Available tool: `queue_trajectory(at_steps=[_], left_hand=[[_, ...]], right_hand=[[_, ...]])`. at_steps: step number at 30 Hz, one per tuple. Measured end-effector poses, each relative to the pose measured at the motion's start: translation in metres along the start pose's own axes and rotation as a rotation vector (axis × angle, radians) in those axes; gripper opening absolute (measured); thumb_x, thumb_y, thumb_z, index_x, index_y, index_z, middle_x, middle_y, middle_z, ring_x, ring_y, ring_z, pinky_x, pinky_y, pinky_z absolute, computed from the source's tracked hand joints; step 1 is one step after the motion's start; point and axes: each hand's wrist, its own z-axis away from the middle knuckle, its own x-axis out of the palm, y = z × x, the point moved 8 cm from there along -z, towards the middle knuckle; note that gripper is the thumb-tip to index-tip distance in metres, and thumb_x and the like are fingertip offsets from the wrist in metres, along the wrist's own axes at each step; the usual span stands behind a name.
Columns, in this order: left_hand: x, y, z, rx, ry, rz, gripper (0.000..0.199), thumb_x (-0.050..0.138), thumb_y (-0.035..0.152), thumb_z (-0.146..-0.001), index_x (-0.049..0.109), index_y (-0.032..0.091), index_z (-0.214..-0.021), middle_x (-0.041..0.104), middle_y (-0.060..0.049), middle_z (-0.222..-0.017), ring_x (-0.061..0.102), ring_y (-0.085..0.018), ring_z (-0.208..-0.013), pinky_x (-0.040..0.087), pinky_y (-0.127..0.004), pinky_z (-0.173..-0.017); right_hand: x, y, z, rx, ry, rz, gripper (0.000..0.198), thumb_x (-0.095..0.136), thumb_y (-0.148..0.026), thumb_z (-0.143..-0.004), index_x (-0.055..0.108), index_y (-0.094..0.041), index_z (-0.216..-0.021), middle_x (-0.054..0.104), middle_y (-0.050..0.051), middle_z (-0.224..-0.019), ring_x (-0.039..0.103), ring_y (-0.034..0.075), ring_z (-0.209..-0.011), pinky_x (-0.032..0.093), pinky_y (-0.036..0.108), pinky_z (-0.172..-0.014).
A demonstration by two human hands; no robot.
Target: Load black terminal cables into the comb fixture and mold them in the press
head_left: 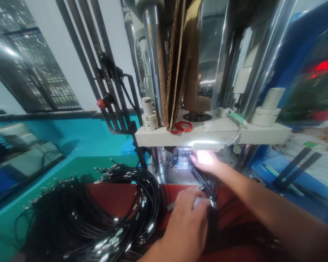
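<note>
My left hand (187,220) is low in the middle, its fingers curled around a pale object (199,202) mostly hidden under them. A narrow end of something sticks out on its left side. My right hand (206,162) reaches under the white press plate (175,137), beside a small metal mould (182,157). Glare from the lamp (206,146) washes out its fingers, so their grip cannot be made out. Thin black cables (203,178) run from the mould toward my left hand.
A big coil of black cables (144,203) with shiny metal ends lies at the left on a red surface (109,196). Red-handled scissors (182,127) and cardboard (177,65) rest on the press plate, between steel columns (154,62). A blue table (297,189) stands right.
</note>
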Motion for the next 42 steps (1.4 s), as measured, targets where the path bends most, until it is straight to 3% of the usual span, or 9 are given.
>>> queue_trajectory(at_steps=[6,13,22,27,33,38,42], left_hand=[[0.000,0.001,0.000,0.012,-0.005,0.003,0.032,0.043,0.007,-0.090,0.059,0.018,-0.116,0.056,-0.013,-0.121,0.053,-0.025,-0.111,0.050,-0.045,-0.095],[0.004,0.004,0.000,0.033,-0.016,-0.013,0.033,0.045,0.007,-0.088,0.059,0.017,-0.116,0.057,-0.014,-0.122,0.054,-0.028,-0.114,0.050,-0.049,-0.095],[0.002,0.001,0.000,0.008,0.001,0.013,0.032,0.042,0.007,-0.090,0.059,0.019,-0.114,0.057,-0.012,-0.119,0.055,-0.024,-0.108,0.051,-0.044,-0.093],[0.002,0.000,0.001,0.015,0.001,0.010,0.033,0.045,0.007,-0.087,0.059,0.018,-0.115,0.057,-0.013,-0.120,0.055,-0.025,-0.108,0.052,-0.044,-0.091],[0.002,-0.002,0.001,0.021,-0.006,-0.002,0.034,0.044,0.007,-0.089,0.059,0.018,-0.117,0.056,-0.013,-0.121,0.054,-0.025,-0.111,0.050,-0.043,-0.094],[-0.007,-0.018,-0.007,-0.012,0.011,-0.126,0.037,0.042,0.006,-0.090,0.058,0.020,-0.120,0.055,-0.011,-0.123,0.052,-0.023,-0.115,0.047,-0.045,-0.100],[-0.017,-0.044,-0.040,-0.011,-0.061,-0.323,0.037,0.041,0.006,-0.089,0.056,0.017,-0.121,0.056,-0.010,-0.124,0.051,-0.023,-0.117,0.044,-0.046,-0.103]], right_hand=[[-0.002,-0.013,0.001,-0.023,0.029,-0.014,0.041,0.044,-0.035,-0.095,0.062,-0.017,-0.126,0.069,0.017,-0.115,0.061,0.033,-0.111,0.042,0.041,-0.094],[0.005,-0.009,-0.004,-0.013,0.018,-0.026,0.042,0.039,-0.035,-0.096,0.063,-0.016,-0.125,0.073,0.016,-0.106,0.067,0.030,-0.096,0.042,0.041,-0.093],[-0.001,-0.022,0.000,-0.021,0.047,-0.024,0.052,0.039,-0.049,-0.096,0.059,-0.015,-0.129,0.065,0.018,-0.123,0.059,0.034,-0.113,0.041,0.043,-0.095],[0.006,-0.028,-0.003,-0.030,0.032,-0.010,0.048,0.040,-0.044,-0.096,0.058,-0.014,-0.130,0.059,0.020,-0.132,0.062,0.033,-0.107,0.043,0.042,-0.091],[0.014,-0.025,-0.007,-0.032,0.035,-0.028,0.045,0.036,-0.038,-0.098,0.060,-0.012,-0.125,0.064,0.021,-0.122,0.060,0.035,-0.112,0.040,0.044,-0.095],[0.007,-0.026,-0.007,-0.021,0.046,-0.071,0.044,0.039,-0.040,-0.097,0.063,-0.012,-0.121,0.069,0.020,-0.111,0.062,0.034,-0.108,0.041,0.043,-0.094],[-0.010,-0.023,0.013,-0.046,0.100,-0.116,0.044,0.044,-0.042,-0.096,0.058,-0.019,-0.131,0.065,0.016,-0.122,0.057,0.033,-0.114,0.038,0.046,-0.097]])
